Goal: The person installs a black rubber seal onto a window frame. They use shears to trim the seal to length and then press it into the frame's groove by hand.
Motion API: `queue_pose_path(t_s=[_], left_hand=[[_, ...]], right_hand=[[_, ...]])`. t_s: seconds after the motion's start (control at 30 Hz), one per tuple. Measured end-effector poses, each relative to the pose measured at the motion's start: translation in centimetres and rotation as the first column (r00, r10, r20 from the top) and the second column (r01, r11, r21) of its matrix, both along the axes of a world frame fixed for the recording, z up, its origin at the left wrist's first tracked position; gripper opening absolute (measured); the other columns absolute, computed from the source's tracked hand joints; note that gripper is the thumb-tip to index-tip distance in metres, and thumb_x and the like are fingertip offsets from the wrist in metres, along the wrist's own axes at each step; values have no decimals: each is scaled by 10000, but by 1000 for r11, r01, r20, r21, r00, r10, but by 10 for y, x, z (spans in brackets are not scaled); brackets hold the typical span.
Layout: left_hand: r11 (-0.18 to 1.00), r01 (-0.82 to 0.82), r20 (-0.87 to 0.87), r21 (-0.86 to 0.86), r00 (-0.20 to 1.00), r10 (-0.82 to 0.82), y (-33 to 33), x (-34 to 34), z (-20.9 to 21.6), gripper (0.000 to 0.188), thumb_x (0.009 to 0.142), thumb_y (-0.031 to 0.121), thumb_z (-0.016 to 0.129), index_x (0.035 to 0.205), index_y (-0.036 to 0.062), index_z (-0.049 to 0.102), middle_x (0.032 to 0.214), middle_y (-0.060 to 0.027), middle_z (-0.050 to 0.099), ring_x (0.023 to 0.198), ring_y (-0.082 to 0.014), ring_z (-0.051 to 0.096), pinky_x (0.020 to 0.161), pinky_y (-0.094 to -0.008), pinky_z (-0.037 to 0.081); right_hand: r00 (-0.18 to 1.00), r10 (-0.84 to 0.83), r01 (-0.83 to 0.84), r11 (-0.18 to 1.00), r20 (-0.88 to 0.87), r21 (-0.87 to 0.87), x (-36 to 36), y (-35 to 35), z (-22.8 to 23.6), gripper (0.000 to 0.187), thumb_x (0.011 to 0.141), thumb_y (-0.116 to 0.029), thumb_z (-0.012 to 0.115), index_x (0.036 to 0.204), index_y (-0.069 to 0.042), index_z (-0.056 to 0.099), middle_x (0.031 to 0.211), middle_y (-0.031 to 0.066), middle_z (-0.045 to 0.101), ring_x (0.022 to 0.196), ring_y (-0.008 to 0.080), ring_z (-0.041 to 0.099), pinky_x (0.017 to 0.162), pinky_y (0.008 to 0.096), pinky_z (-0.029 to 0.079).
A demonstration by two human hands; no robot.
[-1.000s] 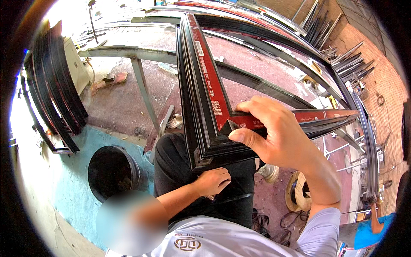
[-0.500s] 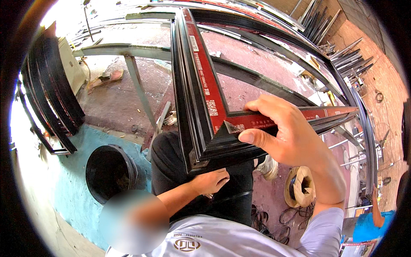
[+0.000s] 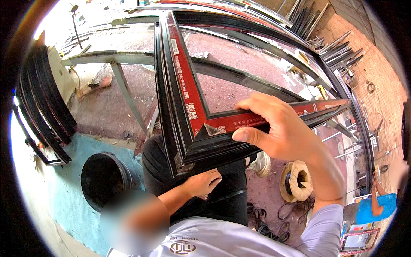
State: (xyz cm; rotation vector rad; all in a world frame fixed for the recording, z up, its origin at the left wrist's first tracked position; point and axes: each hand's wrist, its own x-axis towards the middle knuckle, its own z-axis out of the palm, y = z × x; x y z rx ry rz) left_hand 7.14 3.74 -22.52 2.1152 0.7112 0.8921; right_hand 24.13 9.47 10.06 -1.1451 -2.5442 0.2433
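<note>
A large black window frame (image 3: 170,107) lies tilted across my view, with its near corner above my lap. Red printed protective film (image 3: 182,73) covers its upper face. At that corner, a small grey triangle (image 3: 210,129) shows where the film strips meet. My right hand (image 3: 278,128) clasps the near rail, thumb on the front edge and fingers over the inner edge. Below the corner, close to my thigh, my left hand (image 3: 203,183) is closed with curled fingers. Whatever it may hold is hidden.
A black bucket (image 3: 105,177) stands on a blue mat (image 3: 70,180) at left, near stacked dark profiles (image 3: 47,98). Metal stand bars (image 3: 128,92) run beneath the frame. A paper-wrapped roll (image 3: 296,182) and loose black strips (image 3: 278,231) lie at right. Another person's blue sleeve (image 3: 379,209) shows far right.
The view has shifted slightly, so the frame and surroundings sit a little farther left. My right hand keeps its hold on the rail. My left hand stays curled under the corner.
</note>
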Motion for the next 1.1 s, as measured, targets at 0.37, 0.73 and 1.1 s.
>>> queue_pose_path(t_s=[0.37, 0.73, 1.1], left_hand=[[999, -25, -41, 38, 999, 27, -1, 0, 2, 85, 883, 149, 725, 896, 67, 705, 885, -84, 670, 856, -311, 661, 769, -416, 561], [994, -16, -30, 106, 999, 19, 2, 1, 2, 74, 869, 131, 736, 899, 67, 715, 895, -91, 682, 867, -315, 667, 773, -413, 563], [996, 3, -41, 93, 999, 1, 3, -4, -1, 89, 883, 144, 724, 906, 62, 702, 894, -91, 660, 874, -320, 654, 772, -415, 559]], right_hand=[[999, 47, -49, 992, -13, -114, 19, 5, 9, 581, 917, -464, 755, 1203, 28, 640, 1113, 207, 666, 1087, 388, 640, 979, 437, 487], [1000, 24, -24, 996, -2, -89, 23, 4, 8, 603, 919, -477, 752, 1214, 37, 638, 1094, 187, 663, 1072, 339, 646, 966, 407, 490], [999, -27, 26, 998, -29, -50, 38, 5, 2, 637, 919, -546, 724, 1173, 35, 662, 1086, 200, 670, 1054, 370, 646, 939, 428, 506]])
